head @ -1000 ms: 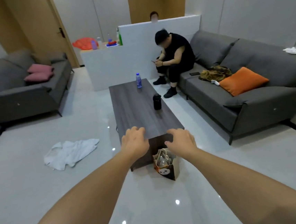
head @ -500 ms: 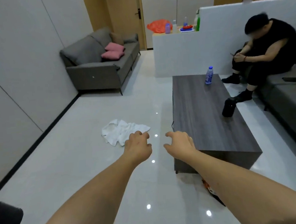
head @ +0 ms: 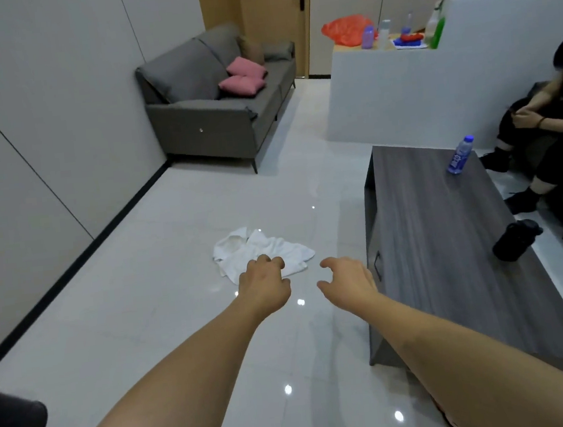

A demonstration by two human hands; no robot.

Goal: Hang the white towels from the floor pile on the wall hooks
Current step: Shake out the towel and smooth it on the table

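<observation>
Hands first: the left hand [head: 264,285] and the right hand [head: 346,281] are both stretched out ahead at arm's length, set a little apart from each other, fingers loosely curled and holding nothing. Beyond them the pile of white towels [head: 263,249] lies crumpled on the glossy floor [head: 128,314], out in the open between the grey wall [head: 40,116] on one side and the dark wooden coffee table [head: 448,249] on the other; the left knuckles overlap the pile's near edge in this view, but whether they touch the cloth I cannot tell. The likeliest slip is a grab at the heap that lifts several layers at once, or catches only a corner so the rest trails and drags. The table's near corner sits just beside the right forearm, so a hurried stoop could knock against it, and a water bottle [head: 460,154] and a black flask [head: 516,240] standing on top could tip if it is jolted. No wall hooks show anywhere here, so the carry afterwards is unplanned ground, and a seated person [head: 554,132] is close by past the table
</observation>
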